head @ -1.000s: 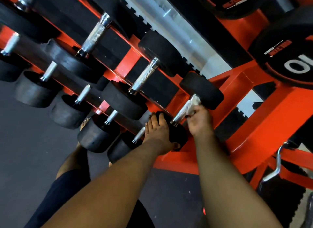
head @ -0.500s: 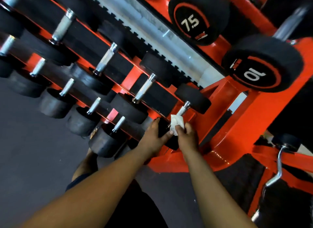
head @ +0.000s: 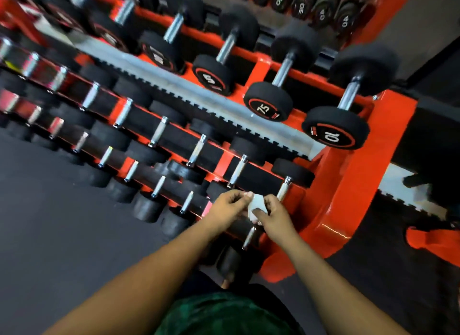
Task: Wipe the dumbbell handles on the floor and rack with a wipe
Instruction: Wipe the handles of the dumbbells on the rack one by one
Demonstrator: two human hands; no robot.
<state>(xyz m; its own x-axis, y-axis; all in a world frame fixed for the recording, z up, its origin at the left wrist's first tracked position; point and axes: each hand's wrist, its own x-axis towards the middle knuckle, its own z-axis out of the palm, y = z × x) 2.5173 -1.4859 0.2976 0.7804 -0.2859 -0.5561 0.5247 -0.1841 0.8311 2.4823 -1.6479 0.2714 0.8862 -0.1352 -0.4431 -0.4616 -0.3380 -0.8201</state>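
A small white wipe [head: 256, 206] is bunched between both my hands, in front of the low tiers of the red dumbbell rack [head: 358, 185]. My left hand [head: 227, 207] pinches its left edge with curled fingers. My right hand [head: 275, 216] grips it from the right, thumb across it. Neither hand touches a dumbbell. The nearest chrome handle [head: 283, 189] rises just above my right hand, on the rightmost small dumbbell. Another handle [head: 249, 237] shows below my hands on the lowest tier.
Rows of black dumbbells with chrome handles [head: 196, 150] run up to the left across the rack's tiers. Larger dumbbells marked 75 [head: 267, 103] and 10 [head: 334, 128] sit on the upper tier. Dark rubber floor [head: 49, 222] lies to the left. My knees are below.
Both hands came off the rightmost dumbbell and drew back toward me, now holding the wipe between them. The view pulled back and up, showing more of the rack.
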